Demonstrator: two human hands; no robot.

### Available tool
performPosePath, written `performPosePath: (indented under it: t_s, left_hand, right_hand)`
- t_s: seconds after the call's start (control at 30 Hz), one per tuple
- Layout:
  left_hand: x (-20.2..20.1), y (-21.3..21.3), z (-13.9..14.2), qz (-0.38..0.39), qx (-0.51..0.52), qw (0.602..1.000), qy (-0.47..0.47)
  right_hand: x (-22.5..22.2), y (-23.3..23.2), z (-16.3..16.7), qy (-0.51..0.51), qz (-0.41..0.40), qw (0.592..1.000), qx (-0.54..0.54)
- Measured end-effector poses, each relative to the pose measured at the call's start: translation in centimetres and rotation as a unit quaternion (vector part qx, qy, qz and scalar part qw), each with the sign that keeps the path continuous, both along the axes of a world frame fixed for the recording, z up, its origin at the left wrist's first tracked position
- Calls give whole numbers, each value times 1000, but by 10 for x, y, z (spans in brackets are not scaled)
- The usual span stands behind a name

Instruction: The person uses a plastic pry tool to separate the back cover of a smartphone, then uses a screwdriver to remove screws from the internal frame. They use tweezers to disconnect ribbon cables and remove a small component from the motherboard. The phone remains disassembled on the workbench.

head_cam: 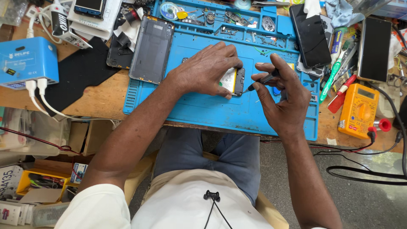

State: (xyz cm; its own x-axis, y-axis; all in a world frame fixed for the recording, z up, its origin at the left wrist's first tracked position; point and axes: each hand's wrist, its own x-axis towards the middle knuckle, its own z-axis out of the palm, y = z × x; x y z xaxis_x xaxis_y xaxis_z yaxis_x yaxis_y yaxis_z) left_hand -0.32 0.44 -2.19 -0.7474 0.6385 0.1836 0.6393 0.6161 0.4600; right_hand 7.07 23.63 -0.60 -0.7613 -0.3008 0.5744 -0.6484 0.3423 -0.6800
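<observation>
Left hand lies flat on an opened phone at the middle of the blue mat, fingers spread over its upper edge, pinning it down; not clenched around it, just pressing. Phone lies back-open, pale battery showing, dark frame end poking out to the right of the fingers.

Right hand grasps a thin dark screwdriver between thumb and fingertips. Its tip points left and down, right at the phone's right end; can't tell if it touches.

Mat sits along the near edge of the wooden counter. Its far strip has small trays with screws and small parts.

Around it:
- grey phone back cover overlapping the mat's left far corner, lying flat
- black phone face down at the mat's right far corner
- another dark phone further right, near the counter's right edge
- orange multimeter right of the mat, near edge, black leads trailing off the counter
- green-handled tool and red-handled tool between mat and multimeter
- blue box at the left edge, white cables plugged into its near side

Person is seated, knees under the near edge.
</observation>
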Motion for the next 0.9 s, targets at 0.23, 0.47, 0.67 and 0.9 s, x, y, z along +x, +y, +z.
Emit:
performPosePath:
  t_s: [0.23, 0.47, 0.67, 0.9]
  left_hand:
    - [1, 0, 1, -1, -5, 1000, -3]
    - [1, 1, 0, 6, 0, 1000, 0]
    - [-2, 0, 0, 17, -55, 997, -43]
    - [1, 18, -3, -142, 311, 911, -231]
  right_hand:
    - [-1, -1, -3, 0, -1, 1000, 3]
    - [2, -9, 0, 84, -110, 984, 116]
    - [1, -6, 18, -31, -13, 996, 84]
    - [-7, 2, 37, 37, -53, 989, 137]
